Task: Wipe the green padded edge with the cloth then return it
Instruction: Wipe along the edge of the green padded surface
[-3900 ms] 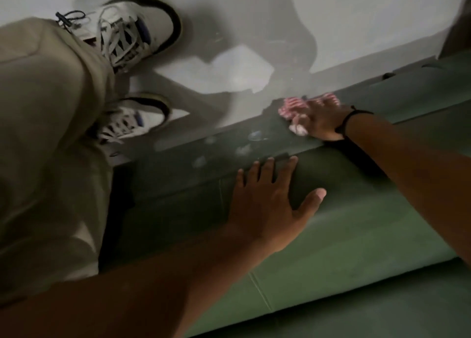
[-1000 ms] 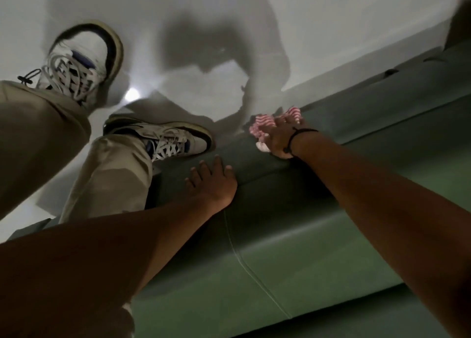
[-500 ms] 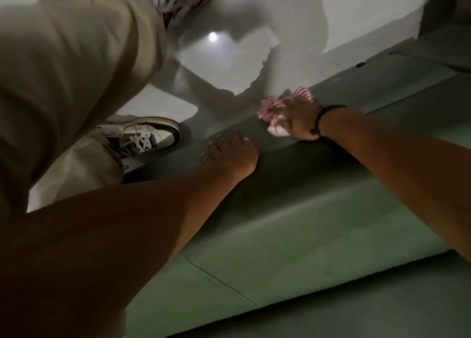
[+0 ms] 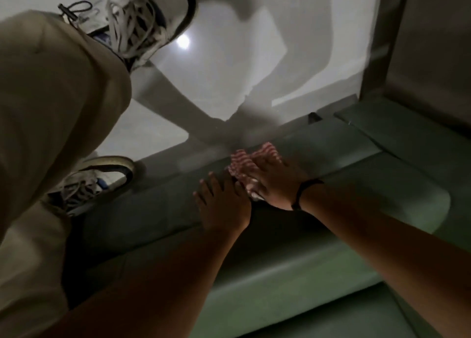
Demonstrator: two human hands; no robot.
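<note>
Leaning over the green padded edge, we have shifted our stance: to the left of our hands one shoe is now lifted high over the pale floor, while the other shoe stays planted beside the pad. Our left hand, flat and open with nothing in it, has slid up until its fingers touch the cloth. Just right of it, our right hand, a dark band at the wrist, presses the striped cloth down onto the pad, fingers spread over it. We judge wiping is still underway along this stretch; returning the cloth remains undone.
</note>
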